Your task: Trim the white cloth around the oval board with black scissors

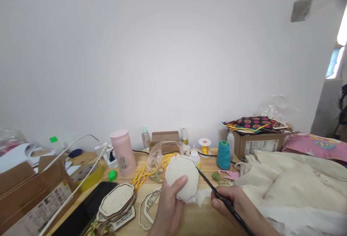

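My left hand point(169, 207) is closed around a cream, lobed wooden panel point(182, 176), held upright above the wooden table point(195, 221), thumb across its lower edge. My right hand point(233, 201) grips a thin black brush point(217, 192); its tip touches the panel's right edge. A white scrap of paper point(202, 196) lies under the panel. A stack of similar panels point(118, 201) and an openwork wooden frame point(148, 207) lie to the left of my left hand.
A pink flask point(123, 153), a teal thread cone point(223, 155), a gold thread spool point(205, 145), a white glue bottle point(194, 156) and yellow cords in a plastic bag point(159, 163) stand behind. Cardboard boxes point(257, 144) point(29, 192), a black phone point(86, 207), cream cloth point(295, 189).
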Tool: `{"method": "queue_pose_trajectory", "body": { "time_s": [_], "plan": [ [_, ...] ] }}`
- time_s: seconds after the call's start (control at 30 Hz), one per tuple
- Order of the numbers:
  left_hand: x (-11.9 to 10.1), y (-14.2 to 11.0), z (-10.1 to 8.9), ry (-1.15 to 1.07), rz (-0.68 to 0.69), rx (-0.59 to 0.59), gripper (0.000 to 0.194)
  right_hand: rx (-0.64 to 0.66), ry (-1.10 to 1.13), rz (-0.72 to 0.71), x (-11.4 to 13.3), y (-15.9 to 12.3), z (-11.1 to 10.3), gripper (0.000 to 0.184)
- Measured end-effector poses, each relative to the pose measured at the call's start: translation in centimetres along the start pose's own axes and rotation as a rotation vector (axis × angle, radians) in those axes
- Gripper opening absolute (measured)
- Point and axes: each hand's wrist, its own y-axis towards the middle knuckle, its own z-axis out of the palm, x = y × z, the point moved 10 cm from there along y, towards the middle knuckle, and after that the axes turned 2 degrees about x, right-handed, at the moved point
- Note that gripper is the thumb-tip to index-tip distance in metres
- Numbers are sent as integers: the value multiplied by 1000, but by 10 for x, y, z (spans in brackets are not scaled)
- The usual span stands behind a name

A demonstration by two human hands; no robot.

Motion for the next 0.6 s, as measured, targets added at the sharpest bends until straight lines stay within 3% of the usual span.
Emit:
{"method": "queue_pose_trajectory", "body": {
  "time_s": [0.37,0.6],
  "plan": [
    [-1,2,-1,-2,-1,3,68,-21,-62,-28,-2,-1,-6,38],
    [6,-1,2,-83,-43,17,62,-8,190,-83,-1,3,9,54]
  ]
}}
